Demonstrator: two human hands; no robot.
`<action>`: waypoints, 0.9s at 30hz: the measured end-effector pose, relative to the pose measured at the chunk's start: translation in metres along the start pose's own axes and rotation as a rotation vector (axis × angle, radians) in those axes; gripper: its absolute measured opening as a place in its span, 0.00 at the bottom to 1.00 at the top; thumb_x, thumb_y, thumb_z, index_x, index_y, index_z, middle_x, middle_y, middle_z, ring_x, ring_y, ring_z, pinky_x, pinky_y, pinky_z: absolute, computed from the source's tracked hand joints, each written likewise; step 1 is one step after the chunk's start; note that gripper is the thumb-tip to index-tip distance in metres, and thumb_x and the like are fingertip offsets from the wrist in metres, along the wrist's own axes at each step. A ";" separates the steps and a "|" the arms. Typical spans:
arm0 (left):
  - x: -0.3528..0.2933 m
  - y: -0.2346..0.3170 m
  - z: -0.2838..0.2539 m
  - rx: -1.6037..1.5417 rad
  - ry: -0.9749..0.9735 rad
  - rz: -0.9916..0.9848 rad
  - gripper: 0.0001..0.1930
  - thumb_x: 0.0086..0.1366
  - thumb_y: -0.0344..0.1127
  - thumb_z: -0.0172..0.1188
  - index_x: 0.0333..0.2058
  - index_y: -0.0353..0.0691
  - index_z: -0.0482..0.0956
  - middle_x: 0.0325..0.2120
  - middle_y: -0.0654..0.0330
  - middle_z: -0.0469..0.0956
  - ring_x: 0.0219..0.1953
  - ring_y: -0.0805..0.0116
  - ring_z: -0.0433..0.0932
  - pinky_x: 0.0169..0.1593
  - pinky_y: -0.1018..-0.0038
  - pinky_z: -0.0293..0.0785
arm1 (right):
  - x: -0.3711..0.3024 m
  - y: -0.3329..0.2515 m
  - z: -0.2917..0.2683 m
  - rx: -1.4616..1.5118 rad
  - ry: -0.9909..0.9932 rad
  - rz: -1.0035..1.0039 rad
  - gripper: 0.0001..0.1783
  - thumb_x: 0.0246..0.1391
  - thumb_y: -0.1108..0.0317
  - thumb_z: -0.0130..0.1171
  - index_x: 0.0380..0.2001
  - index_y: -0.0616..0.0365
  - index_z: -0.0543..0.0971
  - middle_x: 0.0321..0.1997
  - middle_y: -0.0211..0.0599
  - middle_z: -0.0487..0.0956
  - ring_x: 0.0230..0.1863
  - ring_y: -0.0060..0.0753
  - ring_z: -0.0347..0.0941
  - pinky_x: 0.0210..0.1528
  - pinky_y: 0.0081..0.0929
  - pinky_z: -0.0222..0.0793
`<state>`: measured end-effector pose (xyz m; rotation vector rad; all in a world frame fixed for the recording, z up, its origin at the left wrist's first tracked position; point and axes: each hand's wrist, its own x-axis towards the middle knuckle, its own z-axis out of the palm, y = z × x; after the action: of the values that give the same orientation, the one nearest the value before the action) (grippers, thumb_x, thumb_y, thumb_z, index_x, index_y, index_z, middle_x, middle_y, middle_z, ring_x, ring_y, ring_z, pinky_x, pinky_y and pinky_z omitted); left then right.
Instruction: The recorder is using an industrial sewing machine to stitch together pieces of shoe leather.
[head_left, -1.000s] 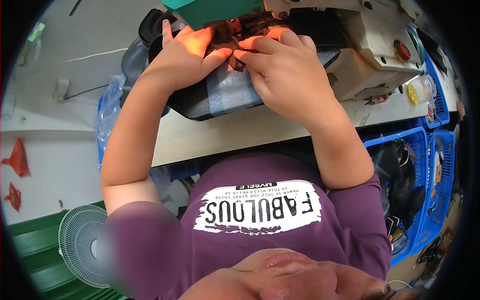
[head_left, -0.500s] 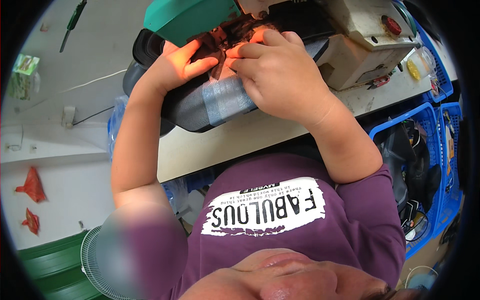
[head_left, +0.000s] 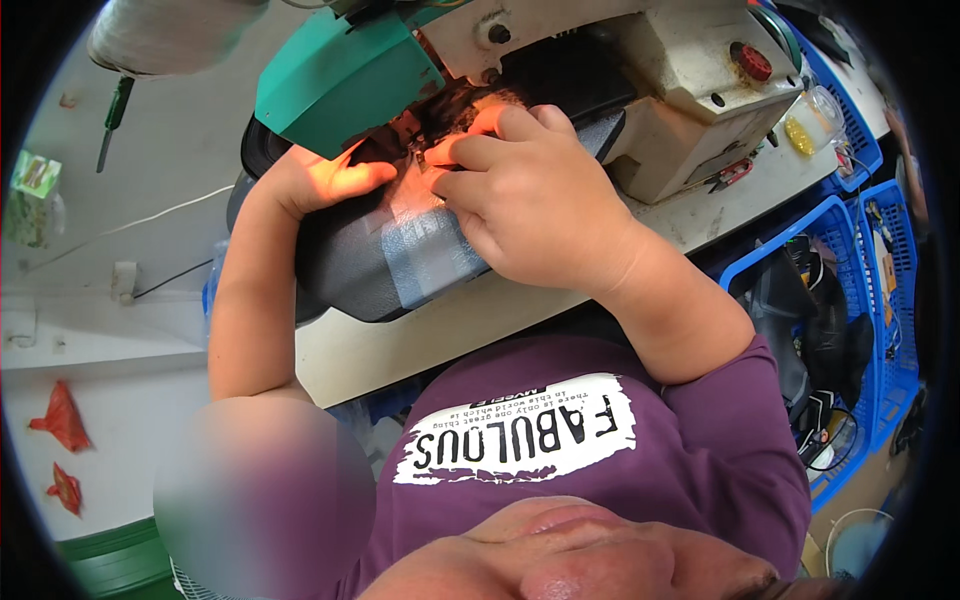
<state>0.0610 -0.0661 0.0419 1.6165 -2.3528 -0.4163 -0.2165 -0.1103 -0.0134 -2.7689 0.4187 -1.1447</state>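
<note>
Machine (head_left: 684, 48) with an orange-lit working spot

From the head camera, a green cover (head_left: 345, 85) angles over the upper middle, and orange light falls below it on the fingers of both hands. The left hand (head_left: 316, 186) lies at the left of the lit spot, its thumb stretched toward the right; the other fingers are largely hidden by the cover, so I cannot tell whether they have hold of anything. The right hand (head_left: 528, 195) comes in from the other side with its fingers loosely bent and its fingertips low beside the spot. Its thumb is mostly concealed, and a firm grip cannot be made out. The two hands are apart.

Dark material (head_left: 452, 112) shows beneath the cover, just beyond the right fingertips; where it ends and the machine parts begin is unclear. Nearer the body, a bluish taped patch (head_left: 430, 262) crosses the black machine bed (head_left: 340, 268), which overhangs the pale bench (head_left: 345, 352).

Right of the hands, a red knob (head_left: 751, 62) sits on the machine's pale housing, with a clear jar (head_left: 818, 115) holding something yellow near it. Blue baskets (head_left: 840, 222) stand lower right. A white thread cone (head_left: 172, 36) fills the upper left.
</note>
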 end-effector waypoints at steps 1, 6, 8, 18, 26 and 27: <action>0.002 -0.003 0.000 -0.117 -0.011 -0.016 0.25 0.58 0.37 0.66 0.55 0.37 0.78 0.50 0.55 0.80 0.52 0.61 0.77 0.56 0.65 0.74 | 0.000 0.000 -0.001 -0.001 0.000 -0.002 0.10 0.47 0.63 0.63 0.33 0.50 0.87 0.39 0.23 0.82 0.45 0.35 0.71 0.49 0.39 0.64; -0.006 -0.039 -0.014 0.051 0.081 0.093 0.10 0.61 0.30 0.63 0.41 0.37 0.84 0.30 0.61 0.84 0.33 0.70 0.81 0.37 0.71 0.79 | 0.006 -0.001 0.003 0.026 0.019 -0.045 0.10 0.47 0.63 0.63 0.33 0.50 0.87 0.39 0.23 0.82 0.43 0.35 0.71 0.48 0.40 0.63; -0.009 -0.039 -0.015 -0.143 0.081 -0.135 0.08 0.60 0.30 0.61 0.38 0.38 0.83 0.30 0.61 0.84 0.33 0.69 0.81 0.37 0.71 0.78 | 0.007 -0.001 0.003 0.039 0.060 -0.045 0.08 0.49 0.67 0.62 0.34 0.47 0.87 0.35 0.23 0.81 0.40 0.37 0.71 0.44 0.37 0.62; -0.106 0.010 0.002 0.125 0.137 -0.254 0.42 0.46 0.31 0.49 0.67 0.46 0.69 0.72 0.60 0.62 0.78 0.53 0.48 0.75 0.40 0.35 | 0.008 -0.002 0.000 0.041 0.068 -0.011 0.07 0.50 0.65 0.64 0.32 0.49 0.87 0.38 0.22 0.83 0.42 0.36 0.73 0.47 0.38 0.65; -0.183 0.038 0.077 -0.521 1.215 -0.306 0.21 0.76 0.34 0.47 0.65 0.39 0.69 0.67 0.53 0.68 0.71 0.50 0.63 0.72 0.47 0.54 | 0.007 -0.003 -0.003 0.037 0.061 -0.023 0.08 0.52 0.63 0.64 0.32 0.51 0.87 0.35 0.24 0.82 0.41 0.38 0.73 0.46 0.38 0.65; -0.190 0.039 0.076 -0.835 1.457 -0.223 0.21 0.79 0.40 0.46 0.65 0.39 0.68 0.67 0.54 0.67 0.70 0.54 0.64 0.73 0.47 0.51 | 0.008 -0.002 -0.003 0.040 0.051 -0.014 0.09 0.52 0.61 0.65 0.33 0.51 0.87 0.36 0.25 0.83 0.42 0.38 0.74 0.47 0.39 0.65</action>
<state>0.0660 0.1323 -0.0228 1.0580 -0.7417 -0.1025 -0.2128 -0.1105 -0.0059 -2.7174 0.3783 -1.2158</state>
